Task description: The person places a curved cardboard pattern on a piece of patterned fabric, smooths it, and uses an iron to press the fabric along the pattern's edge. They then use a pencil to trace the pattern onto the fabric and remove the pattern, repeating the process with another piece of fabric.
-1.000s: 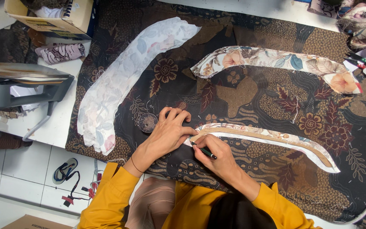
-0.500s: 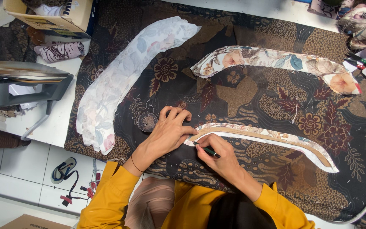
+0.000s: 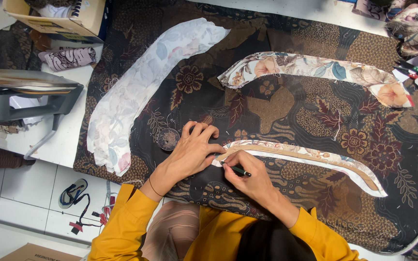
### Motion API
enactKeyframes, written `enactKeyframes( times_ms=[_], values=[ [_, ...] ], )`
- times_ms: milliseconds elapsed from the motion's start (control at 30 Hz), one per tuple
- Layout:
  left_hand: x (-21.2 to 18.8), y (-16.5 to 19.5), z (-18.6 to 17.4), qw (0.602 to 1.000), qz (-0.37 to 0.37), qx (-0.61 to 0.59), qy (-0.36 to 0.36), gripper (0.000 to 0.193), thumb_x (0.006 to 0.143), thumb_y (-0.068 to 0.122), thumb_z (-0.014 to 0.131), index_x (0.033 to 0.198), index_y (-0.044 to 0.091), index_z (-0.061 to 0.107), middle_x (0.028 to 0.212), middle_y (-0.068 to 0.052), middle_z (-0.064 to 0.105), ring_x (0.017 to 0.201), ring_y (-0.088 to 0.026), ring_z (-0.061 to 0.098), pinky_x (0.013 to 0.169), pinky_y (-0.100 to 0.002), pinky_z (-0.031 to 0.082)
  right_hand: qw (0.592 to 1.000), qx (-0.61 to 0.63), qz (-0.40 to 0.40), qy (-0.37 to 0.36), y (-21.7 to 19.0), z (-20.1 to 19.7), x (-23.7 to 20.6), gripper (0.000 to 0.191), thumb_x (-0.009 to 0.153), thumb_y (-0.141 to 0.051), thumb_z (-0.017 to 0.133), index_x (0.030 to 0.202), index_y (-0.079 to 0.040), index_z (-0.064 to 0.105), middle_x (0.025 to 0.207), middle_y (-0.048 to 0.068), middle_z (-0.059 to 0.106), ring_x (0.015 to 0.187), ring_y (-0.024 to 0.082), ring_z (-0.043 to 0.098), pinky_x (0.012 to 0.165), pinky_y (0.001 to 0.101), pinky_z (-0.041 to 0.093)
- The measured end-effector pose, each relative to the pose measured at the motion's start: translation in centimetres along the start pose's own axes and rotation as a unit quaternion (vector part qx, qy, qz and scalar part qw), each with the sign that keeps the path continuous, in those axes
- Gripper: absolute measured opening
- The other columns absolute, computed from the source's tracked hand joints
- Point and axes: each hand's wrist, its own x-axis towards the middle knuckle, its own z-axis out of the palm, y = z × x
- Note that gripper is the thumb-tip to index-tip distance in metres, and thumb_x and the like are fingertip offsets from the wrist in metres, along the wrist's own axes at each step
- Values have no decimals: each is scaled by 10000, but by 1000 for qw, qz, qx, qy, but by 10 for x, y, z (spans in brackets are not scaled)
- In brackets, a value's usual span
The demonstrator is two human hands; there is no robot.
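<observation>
Head camera, looking down: the right hand (image 3: 250,176) grips a dark pen (image 3: 235,169), tip at the near end of a curved floral fabric strip with white edging (image 3: 310,159). The left hand (image 3: 194,150) lies flat, fingers spread, pinning that end to the brown batik cloth (image 3: 276,106). Beyond, a second floral strip (image 3: 315,67) and a pale one (image 3: 141,92) leave open cloth between. The strip's underside is hidden.

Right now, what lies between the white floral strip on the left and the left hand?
Head view: a small round dark disc on the batik cloth, beside the left hand.
</observation>
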Motion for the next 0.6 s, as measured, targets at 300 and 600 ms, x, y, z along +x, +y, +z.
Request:
enactKeyframes(
  times_ms=[300, 600],
  values=[
    [-1, -2, 0, 1000, 7, -1, -7, 321, 731, 127, 795, 1039, 215, 810, 1195, -93, 592, 1213, -312, 487, 1099, -507, 268, 1000, 0, 5, 1, 0, -3, -2, 168, 831, -19, 780, 870, -5, 617, 899, 108, 726, 810, 192, 731, 723, 297, 580],
    [-3, -4, -1, 1000, 6, 1, -17, 394, 701, 109, 813, 1079, 224, 807, 1223, -108, 585, 1230, -324, 479, 1111, -525, 252, 999, 29, -16, -9, 5, 8, 1, 154, 860, -15, 778, 914, 4, 635, 989, 125, 752, 909, 213, 762, 774, 293, 600]
  ],
)
